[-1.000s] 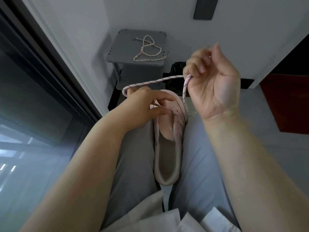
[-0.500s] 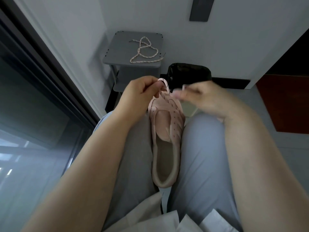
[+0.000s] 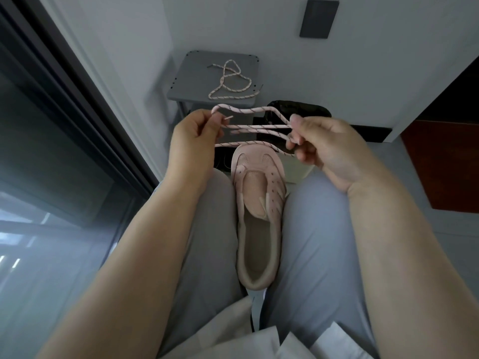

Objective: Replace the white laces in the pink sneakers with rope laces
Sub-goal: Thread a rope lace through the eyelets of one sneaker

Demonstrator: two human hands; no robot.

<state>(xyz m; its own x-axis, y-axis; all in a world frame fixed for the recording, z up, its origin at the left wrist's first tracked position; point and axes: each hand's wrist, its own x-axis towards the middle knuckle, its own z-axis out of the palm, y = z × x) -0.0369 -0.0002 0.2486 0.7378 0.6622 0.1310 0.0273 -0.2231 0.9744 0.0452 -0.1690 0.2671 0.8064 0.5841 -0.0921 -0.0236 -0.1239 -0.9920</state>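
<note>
Pinching pink speckled rope lace (image 3: 255,126) folded between both hands, laceless pink sneaker (image 3: 258,203) on lap

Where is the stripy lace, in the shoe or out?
Out. The rope lace hangs folded in strands between the left hand and right hand, above the pink sneaker, whose visible eyelets are empty.

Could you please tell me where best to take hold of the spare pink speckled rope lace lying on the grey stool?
Probably pinch the spare pink speckled rope lace at its right tip, from above: that end juts out straight, clear of the crossed loops, and lies flat on the grey stool.
</note>
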